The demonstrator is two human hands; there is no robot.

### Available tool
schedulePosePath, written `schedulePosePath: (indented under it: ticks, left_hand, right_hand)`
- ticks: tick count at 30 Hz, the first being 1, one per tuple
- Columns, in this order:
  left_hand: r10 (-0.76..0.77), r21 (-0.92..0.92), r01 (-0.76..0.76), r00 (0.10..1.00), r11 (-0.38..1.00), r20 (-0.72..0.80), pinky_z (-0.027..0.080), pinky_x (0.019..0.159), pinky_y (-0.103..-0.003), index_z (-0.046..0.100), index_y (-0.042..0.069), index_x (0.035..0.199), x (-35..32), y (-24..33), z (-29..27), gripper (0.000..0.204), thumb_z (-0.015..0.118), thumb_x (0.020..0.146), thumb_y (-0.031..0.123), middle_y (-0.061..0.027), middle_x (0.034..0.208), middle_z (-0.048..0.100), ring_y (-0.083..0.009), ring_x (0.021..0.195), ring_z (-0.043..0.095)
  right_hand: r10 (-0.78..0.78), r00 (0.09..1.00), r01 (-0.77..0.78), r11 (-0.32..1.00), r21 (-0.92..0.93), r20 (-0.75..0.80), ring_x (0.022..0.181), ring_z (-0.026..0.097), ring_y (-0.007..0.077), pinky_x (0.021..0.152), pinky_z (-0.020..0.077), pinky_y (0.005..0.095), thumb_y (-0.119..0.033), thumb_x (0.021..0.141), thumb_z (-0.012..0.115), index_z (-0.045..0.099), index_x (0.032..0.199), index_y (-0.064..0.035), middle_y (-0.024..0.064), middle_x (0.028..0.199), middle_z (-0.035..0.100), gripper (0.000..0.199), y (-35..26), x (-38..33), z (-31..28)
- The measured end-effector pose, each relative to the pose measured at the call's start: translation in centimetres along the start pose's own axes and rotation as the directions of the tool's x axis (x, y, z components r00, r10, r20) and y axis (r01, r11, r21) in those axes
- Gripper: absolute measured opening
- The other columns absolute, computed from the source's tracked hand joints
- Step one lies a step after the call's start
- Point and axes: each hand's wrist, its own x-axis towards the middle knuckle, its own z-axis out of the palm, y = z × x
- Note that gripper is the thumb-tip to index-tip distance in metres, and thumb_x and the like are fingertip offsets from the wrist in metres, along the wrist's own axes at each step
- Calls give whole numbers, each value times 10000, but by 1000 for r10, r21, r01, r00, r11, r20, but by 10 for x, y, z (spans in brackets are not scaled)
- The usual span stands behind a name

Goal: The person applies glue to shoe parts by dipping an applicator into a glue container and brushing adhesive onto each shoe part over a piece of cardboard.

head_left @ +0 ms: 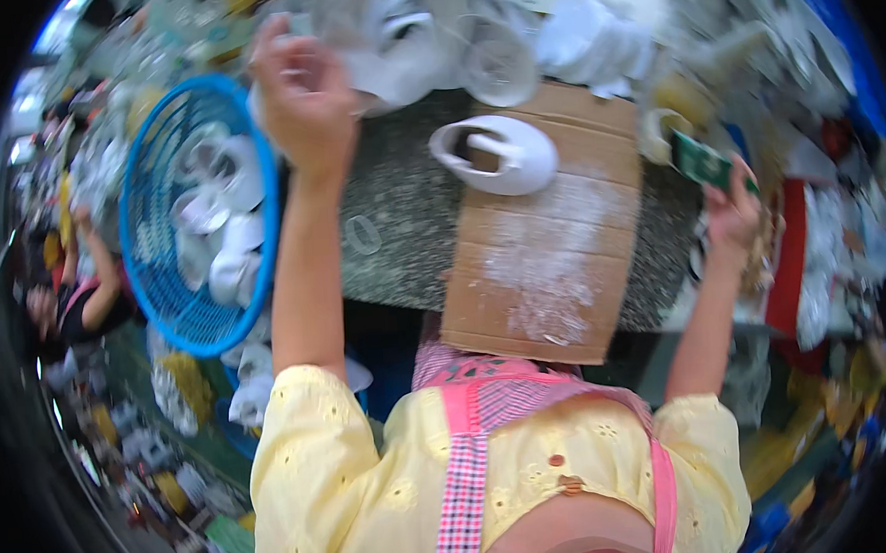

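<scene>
My left hand (pixel 303 89) is raised at the far left, beside a pile of white plastic parts (pixel 401 48). Its fingers are curved and smeared by motion, so whether they hold a part is unclear. My right hand (pixel 735 211) is out to the right, closed on a flat, dark green object (pixel 701 159) with pale marks; its exact kind is unclear. Between my hands, a white, rounded, hollow plastic part (pixel 522 157) lies on a brown cardboard sheet (pixel 611 132). White shavings (pixel 547 261) are scattered over the cardboard.
A blue plastic basket (pixel 143 282) holding white parts stands left of my left forearm. The cardboard lies on a grey speckled tabletop (pixel 399 199), where a clear ring (pixel 363 235) rests. Clear plastic bags (pixel 791 38) crowd the far right. Another person (pixel 92 265) is at the left.
</scene>
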Motion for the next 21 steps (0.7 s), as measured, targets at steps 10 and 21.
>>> schedulePosePath:
  ticks: [10, 21]
  left_hand:
    - [-502, 819, -71, 760, 569, 414, 429, 692, -407, 601, 63, 845, -79, -165, -198, 244, 660, 704, 252, -130, 845, 561, -312, 790, 541]
    - [338, -138, -384, 522, 913, 783, 432, 755, -341, 516, 14, 982, -143, 6, 44, 357, 568, 634, 77, -134, 916, 515, -274, 884, 509]
  right_hand:
    - [139, 989, -147, 978, -152, -58, 542, 444, 92, 474, 358, 198, -125, 853, 511, 516, 1044, 12, 65, 812, 561, 235, 39, -18, -7]
    - [-279, 954, 272, 664, -696, 107, 556, 459, 26, 506, 370, 156, -71, 813, 557, 608, 952, -28, 8, 758, 581, 154, 16, 3, 33]
